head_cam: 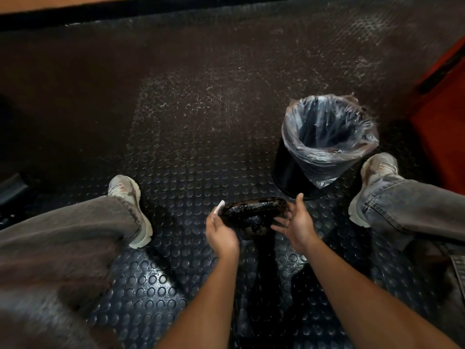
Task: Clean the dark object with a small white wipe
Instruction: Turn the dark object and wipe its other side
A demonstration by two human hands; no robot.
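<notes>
A dark, glossy, oval object (pixel 254 212) with a mottled shiny surface is held low between my knees, above the floor. My left hand (pixel 221 230) grips its left end, with the thumb raised along the edge. A small white strip (pixel 221 206) shows at that thumb tip; I cannot tell whether it is a wipe or a long nail. My right hand (pixel 294 222) is at the object's right end, with the thumb up and the fingers spread and straight, reaching under it. The object's underside is hidden.
A black waste bin (pixel 286 172) lined with a clear plastic bag (pixel 327 129) stands just beyond the object, to the right. My legs in grey jeans and pale shoes (pixel 133 210) (pixel 370 182) flank the hands. The floor is dark studded rubber (pixel 191 137). An orange panel (pixel 442 117) rises at the far right.
</notes>
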